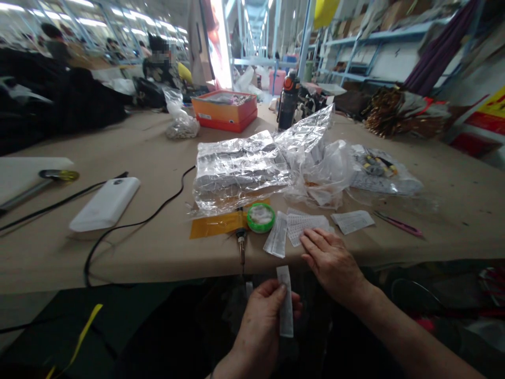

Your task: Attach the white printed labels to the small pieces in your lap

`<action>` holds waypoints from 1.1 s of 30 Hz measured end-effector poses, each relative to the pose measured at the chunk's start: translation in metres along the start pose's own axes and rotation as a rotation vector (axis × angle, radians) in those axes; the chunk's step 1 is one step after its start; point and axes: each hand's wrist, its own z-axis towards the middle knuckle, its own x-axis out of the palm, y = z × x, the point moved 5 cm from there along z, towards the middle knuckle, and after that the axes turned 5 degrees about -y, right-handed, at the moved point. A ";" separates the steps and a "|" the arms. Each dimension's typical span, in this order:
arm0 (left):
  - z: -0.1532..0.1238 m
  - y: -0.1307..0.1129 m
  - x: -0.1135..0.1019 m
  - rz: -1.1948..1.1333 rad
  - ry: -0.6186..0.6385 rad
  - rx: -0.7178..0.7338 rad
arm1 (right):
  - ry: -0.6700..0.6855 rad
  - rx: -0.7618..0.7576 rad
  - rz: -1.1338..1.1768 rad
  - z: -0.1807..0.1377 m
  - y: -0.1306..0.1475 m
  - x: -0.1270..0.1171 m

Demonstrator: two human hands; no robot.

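Note:
My left hand [262, 318] pinches a narrow white fabric label [286, 310] between thumb and fingers, just below the table's front edge. My right hand [335, 263] rests at that edge, fingers stretched out over a spread of printed white labels [302, 225]. Left of these lies a small stack of white labels [276, 236], and another label pile [353, 221] is to the right. A green round tub [261, 228] with whitish contents stands beside a soldering-iron-like tool [241, 239], whose metal tip points over the edge. Brown tape [209, 225] lies across its handle area.
Behind the labels are clear plastic bags [244, 163] and an orange box [224, 113]. A dark bottle [288, 102] stands farther back. Pink tweezers [400, 225] lie at right. A black cord [145, 223] loops past a white power bank-like block [105, 204] at left.

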 end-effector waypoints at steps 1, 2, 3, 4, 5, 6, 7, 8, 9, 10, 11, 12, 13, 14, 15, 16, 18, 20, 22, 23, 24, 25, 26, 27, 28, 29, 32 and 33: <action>0.000 0.001 0.000 0.013 -0.001 -0.002 | -0.047 -0.014 0.026 -0.004 0.001 -0.002; 0.001 0.002 0.000 0.026 -0.003 -0.003 | -0.099 -0.027 0.062 -0.007 0.001 -0.004; 0.000 0.003 0.001 0.037 -0.003 -0.008 | -0.144 -0.043 0.104 -0.011 0.001 -0.006; 0.000 0.003 0.002 0.049 -0.004 -0.010 | -0.179 -0.059 0.148 -0.014 0.000 -0.008; -0.001 0.003 0.003 0.060 -0.009 -0.013 | -0.203 -0.077 0.189 -0.016 -0.001 -0.009; -0.001 0.002 0.005 0.071 -0.017 -0.016 | -0.215 -0.092 0.227 -0.018 -0.003 -0.009; -0.002 0.001 0.006 0.081 -0.023 -0.020 | -0.224 -0.100 0.261 -0.019 -0.005 -0.009; -0.003 0.000 0.008 0.090 -0.028 -0.025 | -0.229 -0.101 0.291 -0.020 -0.008 -0.009; -0.003 -0.001 0.009 0.097 -0.030 -0.030 | -0.234 -0.094 0.321 -0.021 -0.010 -0.008; -0.003 -0.002 0.011 0.096 -0.026 -0.037 | -0.244 -0.082 0.352 -0.021 -0.012 -0.008; -0.003 -0.002 0.012 0.087 -0.015 -0.051 | -0.259 -0.069 0.381 -0.022 -0.014 -0.009; -0.003 -0.002 0.013 0.073 -0.001 -0.066 | -0.278 -0.061 0.406 -0.024 -0.014 -0.010; -0.002 -0.002 0.015 0.058 0.015 -0.082 | -0.297 -0.060 0.427 -0.025 -0.013 -0.012; -0.002 -0.002 0.017 0.041 0.037 -0.097 | -0.314 -0.069 0.446 -0.027 -0.010 -0.015; -0.002 -0.002 0.019 0.021 0.065 -0.104 | -0.319 -0.085 0.469 -0.029 -0.006 -0.019; -0.002 -0.002 0.021 -0.003 0.099 -0.103 | -0.308 -0.108 0.496 -0.030 0.001 -0.021; -0.005 -0.005 0.028 -0.056 0.187 -0.078 | -0.259 -0.174 0.558 -0.033 0.017 -0.026; -0.007 -0.008 0.033 -0.114 0.258 -0.052 | -0.196 -0.246 0.598 -0.036 0.033 -0.029; -0.009 -0.008 0.034 -0.159 0.279 -0.044 | -0.152 -0.293 0.598 -0.038 0.044 -0.028; -0.009 -0.008 0.034 -0.177 0.281 -0.041 | -0.135 -0.299 0.589 -0.039 0.047 -0.027; -0.009 -0.007 0.033 -0.190 0.281 -0.038 | -0.120 -0.298 0.578 -0.040 0.048 -0.026; -0.009 -0.006 0.032 -0.201 0.280 -0.032 | -0.110 -0.295 0.568 -0.041 0.048 -0.025; -0.009 -0.006 0.032 -0.215 0.278 -0.023 | -0.105 -0.292 0.561 -0.042 0.048 -0.024; -0.009 -0.005 0.031 -0.227 0.271 -0.015 | -0.104 -0.290 0.556 -0.043 0.048 -0.024; -0.009 -0.004 0.029 -0.239 0.261 -0.011 | -0.105 -0.288 0.554 -0.044 0.047 -0.024; -0.009 -0.003 0.028 -0.246 0.247 -0.013 | -0.107 -0.288 0.553 -0.044 0.048 -0.024; -0.008 0.000 0.026 -0.228 0.222 -0.022 | -0.106 -0.283 0.537 -0.047 0.052 -0.024; -0.008 0.001 0.026 -0.214 0.217 -0.025 | -0.103 -0.281 0.527 -0.048 0.054 -0.024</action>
